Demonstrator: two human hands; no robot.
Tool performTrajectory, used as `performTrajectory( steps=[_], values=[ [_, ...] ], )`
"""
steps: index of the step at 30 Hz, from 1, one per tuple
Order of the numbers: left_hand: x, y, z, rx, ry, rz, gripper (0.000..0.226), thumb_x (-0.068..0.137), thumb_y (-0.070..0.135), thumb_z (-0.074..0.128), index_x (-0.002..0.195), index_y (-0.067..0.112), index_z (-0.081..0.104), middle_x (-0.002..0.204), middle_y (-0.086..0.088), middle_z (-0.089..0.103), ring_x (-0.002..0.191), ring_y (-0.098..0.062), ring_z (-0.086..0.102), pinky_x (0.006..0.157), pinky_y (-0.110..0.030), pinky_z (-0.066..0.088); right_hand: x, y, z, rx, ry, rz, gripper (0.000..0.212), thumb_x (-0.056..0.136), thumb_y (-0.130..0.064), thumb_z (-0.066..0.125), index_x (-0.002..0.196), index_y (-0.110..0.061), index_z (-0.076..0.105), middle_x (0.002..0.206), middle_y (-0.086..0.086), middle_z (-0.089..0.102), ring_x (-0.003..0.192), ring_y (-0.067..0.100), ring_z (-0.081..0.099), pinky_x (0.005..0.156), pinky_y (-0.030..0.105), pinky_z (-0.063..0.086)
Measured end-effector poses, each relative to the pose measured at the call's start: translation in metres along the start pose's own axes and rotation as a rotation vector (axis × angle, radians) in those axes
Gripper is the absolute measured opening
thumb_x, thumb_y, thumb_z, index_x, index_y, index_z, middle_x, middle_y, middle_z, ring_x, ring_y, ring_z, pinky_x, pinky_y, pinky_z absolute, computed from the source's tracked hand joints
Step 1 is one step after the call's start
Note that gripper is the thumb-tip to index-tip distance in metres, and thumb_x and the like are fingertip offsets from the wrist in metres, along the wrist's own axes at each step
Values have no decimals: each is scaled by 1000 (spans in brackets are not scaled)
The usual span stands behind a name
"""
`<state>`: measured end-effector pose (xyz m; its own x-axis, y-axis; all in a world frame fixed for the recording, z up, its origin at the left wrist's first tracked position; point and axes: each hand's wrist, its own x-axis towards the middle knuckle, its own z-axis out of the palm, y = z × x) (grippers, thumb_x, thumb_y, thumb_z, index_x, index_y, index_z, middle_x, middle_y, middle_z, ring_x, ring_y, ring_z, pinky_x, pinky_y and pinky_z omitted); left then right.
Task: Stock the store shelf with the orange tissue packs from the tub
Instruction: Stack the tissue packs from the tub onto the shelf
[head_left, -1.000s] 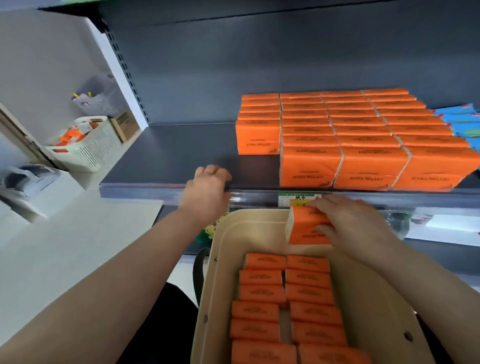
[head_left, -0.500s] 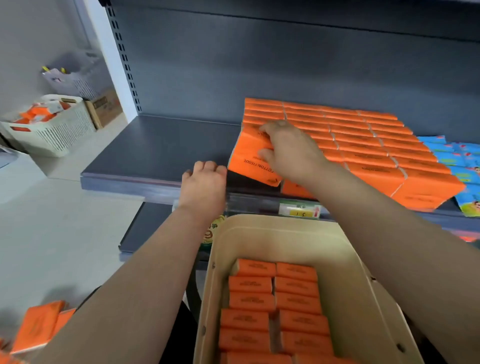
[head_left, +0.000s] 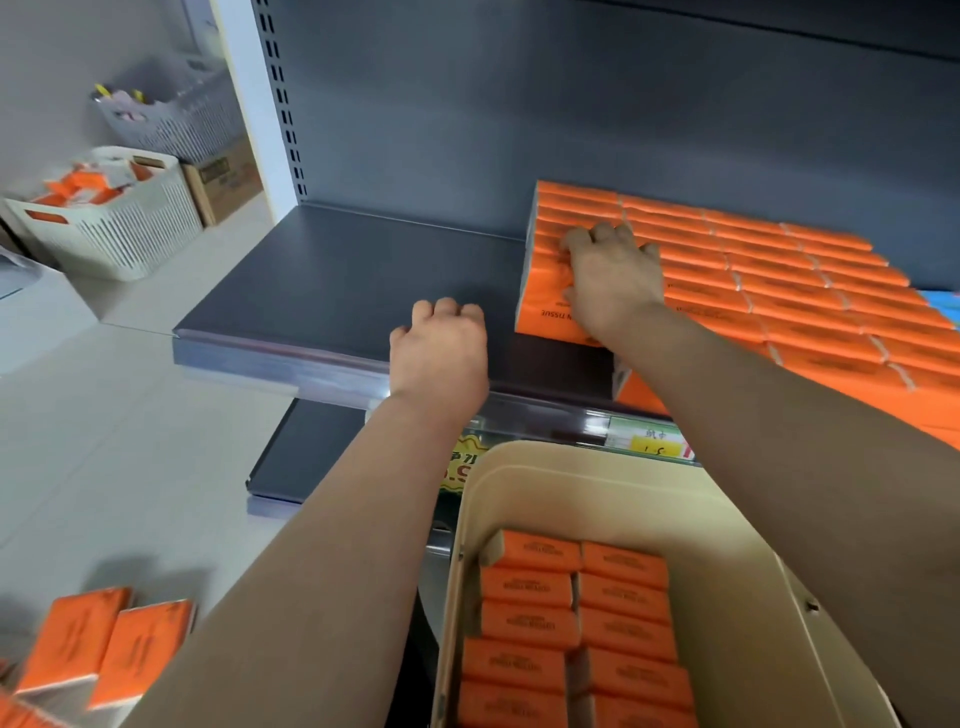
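Note:
Several orange tissue packs (head_left: 753, 270) stand in rows on the right half of the dark grey shelf (head_left: 353, 280). My right hand (head_left: 613, 275) lies on top of the front pack (head_left: 545, 312) of the leftmost row, fingers curled over its top edge. My left hand (head_left: 441, 353) rests on the shelf's front lip, fingers bent over the edge, holding no pack. Below it, a beige tub (head_left: 727, 519) holds two columns of orange packs (head_left: 571, 623).
A white slatted basket (head_left: 135, 228) with orange packs and a cardboard box (head_left: 223, 182) stand on the floor at the left. Two loose orange packs (head_left: 104, 644) lie at the bottom left. A price tag (head_left: 649, 441) sits on the shelf rail. Blue packs (head_left: 945, 306) show at the far right.
My right hand lifted a pack out of the tub, carried it up to the shelf and set it at the front of the leftmost row. My left hand stayed on the shelf edge.

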<state>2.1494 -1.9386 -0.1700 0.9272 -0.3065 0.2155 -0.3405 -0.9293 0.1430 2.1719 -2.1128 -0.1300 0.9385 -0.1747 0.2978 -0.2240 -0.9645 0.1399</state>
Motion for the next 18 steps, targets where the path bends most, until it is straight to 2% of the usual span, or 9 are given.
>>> performTrajectory(
  steps=[5, 10, 13, 15, 18],
  values=[
    [-3, 5, -1, 6, 34, 44, 46, 86, 17, 63, 130, 15, 48, 126, -5, 50, 118, -26, 42, 87, -38, 42, -12, 1, -4, 33, 19, -7, 55, 82, -8, 65, 132, -15, 44, 130, 12, 47, 127, 33, 38, 99, 49, 35],
    [-12, 8, -6, 20, 33, 94, 44, 88, 19, 61, 129, 15, 48, 127, -5, 50, 119, -26, 41, 89, -38, 42, -59, 21, -26, 77, 121, -123, 49, 83, -10, 63, 129, -18, 49, 125, 9, 50, 120, 31, 44, 93, 44, 38],
    [-26, 14, -6, -33, 28, 159, 41, 89, 20, 59, 129, 15, 50, 129, -5, 50, 119, -27, 42, 91, -41, 42, -111, 37, -30, 71, 166, -197, 43, 76, -9, 70, 117, -18, 60, 110, 8, 58, 105, 32, 54, 81, 43, 44],
    [-39, 21, -6, -146, 28, 208, 40, 89, 19, 58, 128, 16, 52, 130, -5, 51, 118, -27, 42, 91, -42, 43, -151, 49, -23, 59, 124, -244, 42, 68, -9, 76, 108, -18, 64, 99, 6, 61, 93, 31, 59, 72, 41, 46],
    [-62, 36, -3, -276, 4, 285, 38, 88, 16, 59, 126, 16, 55, 129, -3, 53, 118, -24, 43, 89, -37, 43, -212, 65, -8, 70, -18, -294, 44, 67, -13, 79, 107, -19, 64, 99, 3, 64, 92, 28, 62, 71, 39, 49]
  ],
)
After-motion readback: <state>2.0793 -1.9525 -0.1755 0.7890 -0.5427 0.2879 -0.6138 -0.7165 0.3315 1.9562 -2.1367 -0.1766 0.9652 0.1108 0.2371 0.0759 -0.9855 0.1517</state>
